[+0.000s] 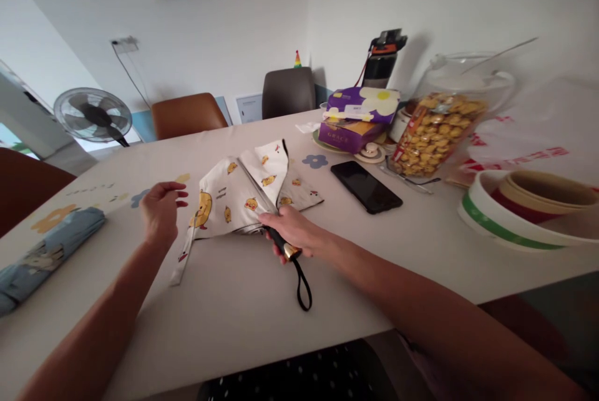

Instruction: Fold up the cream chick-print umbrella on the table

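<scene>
A white umbrella [238,201] printed with yellow ducks lies loosely folded on the table, its fabric panels spread out. My right hand [294,231] is closed around its black handle, which has a gold end and a black wrist loop [303,289]. The fastening strap [182,260] hangs off the umbrella's left side onto the tablecloth. Just left of the fabric, my left hand [163,209] is raised with bent fingers apart, holding nothing. Farther left lies a rolled blue umbrella [51,257].
On the right are a black phone [366,186], glasses [412,181], a purple tissue pack [360,105], a jar of snacks [440,133], paper bowls [519,214] and a plastic bag [543,133]. A dark bottle [381,64] stands behind. Chairs [188,115] and a fan [93,114] stand beyond the table.
</scene>
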`<state>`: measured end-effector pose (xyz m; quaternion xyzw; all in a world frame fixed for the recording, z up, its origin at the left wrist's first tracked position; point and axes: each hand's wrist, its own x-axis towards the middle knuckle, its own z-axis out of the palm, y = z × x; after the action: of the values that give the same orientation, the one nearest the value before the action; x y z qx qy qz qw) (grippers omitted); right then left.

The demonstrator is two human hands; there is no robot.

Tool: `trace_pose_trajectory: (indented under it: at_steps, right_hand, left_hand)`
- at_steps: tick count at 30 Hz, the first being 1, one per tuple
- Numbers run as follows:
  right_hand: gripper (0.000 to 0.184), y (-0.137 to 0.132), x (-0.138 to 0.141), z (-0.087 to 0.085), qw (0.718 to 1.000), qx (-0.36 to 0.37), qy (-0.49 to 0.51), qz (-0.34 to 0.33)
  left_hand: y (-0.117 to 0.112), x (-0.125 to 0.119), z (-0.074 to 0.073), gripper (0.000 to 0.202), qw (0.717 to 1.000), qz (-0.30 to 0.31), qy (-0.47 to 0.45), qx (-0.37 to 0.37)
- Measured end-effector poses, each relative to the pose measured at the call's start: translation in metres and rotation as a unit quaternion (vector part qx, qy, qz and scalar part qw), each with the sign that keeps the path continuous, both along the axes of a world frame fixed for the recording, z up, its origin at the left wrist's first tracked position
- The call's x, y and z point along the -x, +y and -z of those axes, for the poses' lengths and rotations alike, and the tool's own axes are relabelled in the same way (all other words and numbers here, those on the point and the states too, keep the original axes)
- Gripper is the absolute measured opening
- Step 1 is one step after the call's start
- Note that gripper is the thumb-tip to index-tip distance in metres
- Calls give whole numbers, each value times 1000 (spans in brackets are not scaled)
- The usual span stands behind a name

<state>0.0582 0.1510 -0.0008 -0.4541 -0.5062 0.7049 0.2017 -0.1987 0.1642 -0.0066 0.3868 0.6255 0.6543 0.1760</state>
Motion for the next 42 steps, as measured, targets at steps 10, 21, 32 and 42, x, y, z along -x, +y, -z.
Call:
trace_pose_trajectory:
  at_steps: [10, 21, 32, 42]
  right_hand:
    - [24, 2, 3, 11, 999, 31, 32, 1]
    - [16, 3, 4, 15, 997, 28, 75, 10]
    - [12, 3, 5, 17, 997, 14, 79, 8]
    - [14, 1, 3, 10, 997, 33, 67, -3]
  left_hand:
    - [26, -118, -37, 27, 853, 280, 429, 105]
    - [55, -169, -39, 60, 587, 350, 684, 255]
    - [46, -172, -41, 18, 719, 181, 630, 230]
    - [-12, -86, -16, 16, 976, 121, -174, 47]
